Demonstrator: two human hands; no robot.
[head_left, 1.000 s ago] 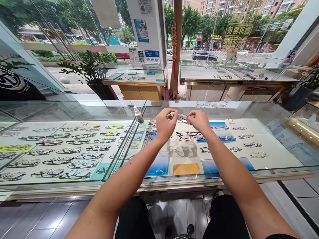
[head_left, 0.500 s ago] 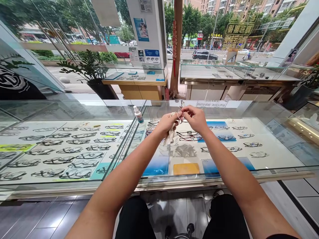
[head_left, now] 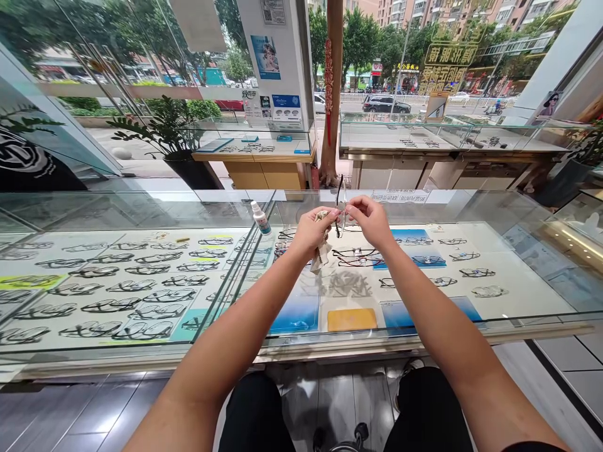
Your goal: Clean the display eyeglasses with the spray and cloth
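Observation:
Above the glass counter, my left hand (head_left: 313, 231) is closed on a pale cloth (head_left: 322, 256), which hangs below the fingers, and also grips a pair of glasses (head_left: 340, 194). My right hand (head_left: 370, 218) pinches the same glasses from the other side with thumb and forefinger. The glasses are turned nearly edge-on, and a dark temple shows at the left hand. A small white spray bottle (head_left: 260, 218) stands on the glass, left of my hands.
Rows of glasses (head_left: 136, 285) lie in the case under the glass top. An orange-yellow case (head_left: 352, 319) lies close to the front edge. Farther off are other display counters (head_left: 405, 139) and a potted plant (head_left: 176, 141).
The glasses have turned between my hands, so their dark frame now stands higher and edge-on. My left hand and the cloth have shifted slightly left.

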